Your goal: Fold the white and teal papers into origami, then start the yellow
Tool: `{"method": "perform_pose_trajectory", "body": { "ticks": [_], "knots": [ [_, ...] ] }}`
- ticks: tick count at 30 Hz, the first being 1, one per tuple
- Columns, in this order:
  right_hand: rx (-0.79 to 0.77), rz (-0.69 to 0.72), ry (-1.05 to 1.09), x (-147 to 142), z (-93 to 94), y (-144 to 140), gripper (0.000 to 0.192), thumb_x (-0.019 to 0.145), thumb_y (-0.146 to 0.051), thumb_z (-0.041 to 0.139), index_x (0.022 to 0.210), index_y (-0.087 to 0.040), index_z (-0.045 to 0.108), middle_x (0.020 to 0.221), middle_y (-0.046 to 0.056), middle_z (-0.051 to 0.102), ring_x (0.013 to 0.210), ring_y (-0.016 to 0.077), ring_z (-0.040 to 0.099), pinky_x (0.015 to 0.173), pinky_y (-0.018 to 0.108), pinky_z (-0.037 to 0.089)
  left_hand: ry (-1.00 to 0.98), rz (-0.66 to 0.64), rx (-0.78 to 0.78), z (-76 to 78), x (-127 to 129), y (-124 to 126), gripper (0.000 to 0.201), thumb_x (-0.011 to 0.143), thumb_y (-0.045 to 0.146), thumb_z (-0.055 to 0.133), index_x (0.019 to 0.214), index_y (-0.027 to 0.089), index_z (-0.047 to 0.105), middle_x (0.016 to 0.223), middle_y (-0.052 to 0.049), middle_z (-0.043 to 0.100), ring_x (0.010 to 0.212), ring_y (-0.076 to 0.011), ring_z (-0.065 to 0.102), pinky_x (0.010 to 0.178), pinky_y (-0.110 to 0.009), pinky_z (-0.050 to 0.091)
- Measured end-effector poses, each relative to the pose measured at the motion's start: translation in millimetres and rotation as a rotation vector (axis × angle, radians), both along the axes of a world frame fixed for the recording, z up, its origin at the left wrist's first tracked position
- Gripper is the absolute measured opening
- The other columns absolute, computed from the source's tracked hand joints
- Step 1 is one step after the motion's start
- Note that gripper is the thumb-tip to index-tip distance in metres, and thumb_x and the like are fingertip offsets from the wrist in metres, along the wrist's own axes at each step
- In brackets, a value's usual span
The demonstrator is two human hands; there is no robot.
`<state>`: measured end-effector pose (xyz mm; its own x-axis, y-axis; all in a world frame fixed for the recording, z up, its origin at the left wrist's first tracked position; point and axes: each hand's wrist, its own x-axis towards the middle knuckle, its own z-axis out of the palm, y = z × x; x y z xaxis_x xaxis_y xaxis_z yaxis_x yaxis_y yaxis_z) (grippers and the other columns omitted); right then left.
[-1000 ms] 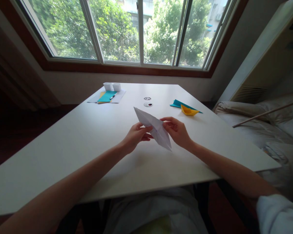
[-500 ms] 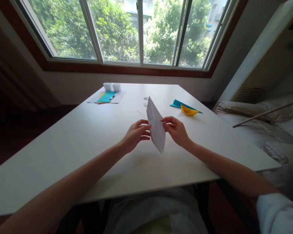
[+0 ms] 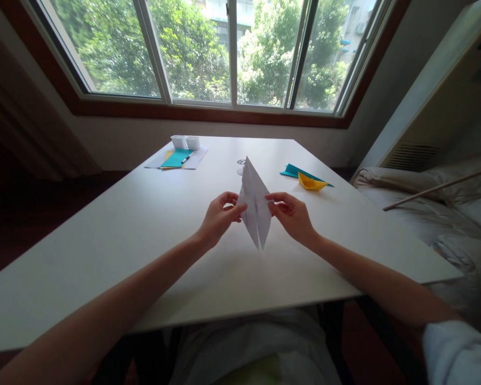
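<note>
A folded white paper, shaped like a tall diamond with a crease down its middle, is held up above the table between both hands. Its lower end splits into two points. My left hand pinches the left corner between thumb and fingers. At the right corner, my right hand grips the edge with thumb and forefinger. Part of the fingers of my left hand is hidden behind the paper.
On the white table, a yellow paper boat and a blue folded paper lie to the right. Two small white boxes, a pen and coloured sheets are at the far left. Round wire-like items sit behind the paper.
The paper has turned to face me more squarely, and its lower points have parted. My left hand has shifted slightly left and now grips the corner more closely.
</note>
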<state>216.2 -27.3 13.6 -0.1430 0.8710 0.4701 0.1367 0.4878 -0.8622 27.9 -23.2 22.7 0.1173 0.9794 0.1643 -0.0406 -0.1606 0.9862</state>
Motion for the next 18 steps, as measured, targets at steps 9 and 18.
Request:
{"method": "perform_pose_trajectory", "body": {
  "ticks": [9, 18],
  "knots": [
    [-0.028, 0.054, 0.046, -5.8, -0.4, -4.6, 0.021, 0.076, -0.036, 0.060, 0.091, -0.021, 0.061, 0.087, 0.001, 0.064, 0.065, 0.0122, 0.061, 0.064, 0.030, 0.055, 0.348, 0.062, 0.321, -3.6, -2.5, -2.6, 0.023, 0.070, 0.034, 0.063, 0.081, 0.018, 0.052, 0.085, -0.002, 0.056, 0.062, -0.0098, 0.052, 0.054, -0.021, 0.045],
    [0.119, 0.063, -0.085, -7.3, -3.3, -10.2, 0.020, 0.079, -0.030, 0.057, 0.096, -0.022, 0.061, 0.090, 0.002, 0.065, 0.072, 0.0145, 0.063, 0.069, 0.031, 0.054, 0.526, 0.178, 0.431, -5.9, -4.2, -1.0, 0.012, 0.072, 0.026, 0.057, 0.079, 0.017, 0.053, 0.085, -0.003, 0.058, 0.064, -0.0118, 0.054, 0.051, -0.022, 0.046]
  ]
}}
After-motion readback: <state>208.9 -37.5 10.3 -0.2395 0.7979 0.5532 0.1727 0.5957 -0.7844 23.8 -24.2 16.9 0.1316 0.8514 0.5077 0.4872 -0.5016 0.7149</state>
